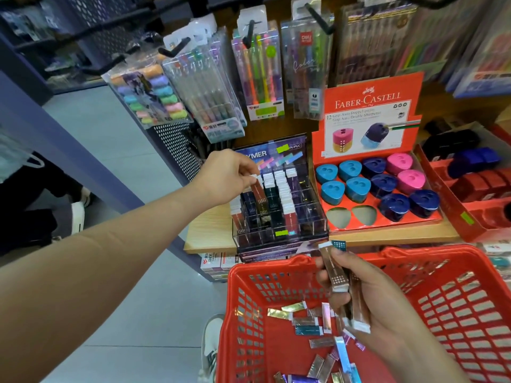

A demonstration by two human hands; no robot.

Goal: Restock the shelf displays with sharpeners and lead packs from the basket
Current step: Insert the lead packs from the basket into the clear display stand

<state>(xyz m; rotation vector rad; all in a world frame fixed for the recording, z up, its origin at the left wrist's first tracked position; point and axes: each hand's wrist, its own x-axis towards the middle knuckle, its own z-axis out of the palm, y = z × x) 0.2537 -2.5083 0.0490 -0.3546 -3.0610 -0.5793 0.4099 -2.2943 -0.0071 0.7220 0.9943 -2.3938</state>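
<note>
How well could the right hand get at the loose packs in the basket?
Probably yes: the right hand hangs just above the loose packs in the open basket, though it grips a bundle.

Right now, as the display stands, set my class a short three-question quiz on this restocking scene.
1. True or false: the sharpener tray is full.
2. Which hand pinches a lead pack at the clear display case? A left, B right.
3. Fill in: the right hand holds copper packs above the red ___.
Key: 1 false, two slots are empty. 2 A, the left hand. 3 basket.
</note>
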